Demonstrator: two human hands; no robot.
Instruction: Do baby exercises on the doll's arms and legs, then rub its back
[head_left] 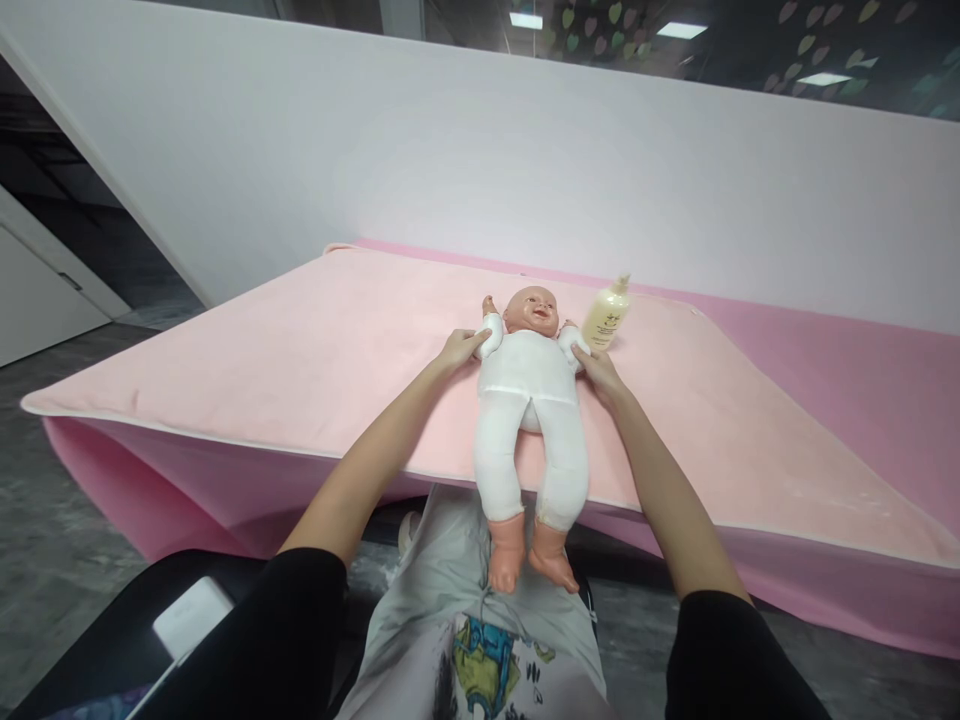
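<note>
A baby doll (529, 372) in a white bodysuit and white leggings lies face up on a pink blanket (315, 350), its legs and bare feet hanging over the near edge. My left hand (459, 350) grips the doll's arm on the left side. My right hand (596, 372) holds the doll's other arm on the right side. A pale yellow lotion bottle (607, 315) lies just beyond my right hand, beside the doll's head.
The blanket covers a pink table (840, 350) that stands against a white wall (480, 170). A white device (191, 618) sits on a dark surface at the lower left. Grey floor shows at left.
</note>
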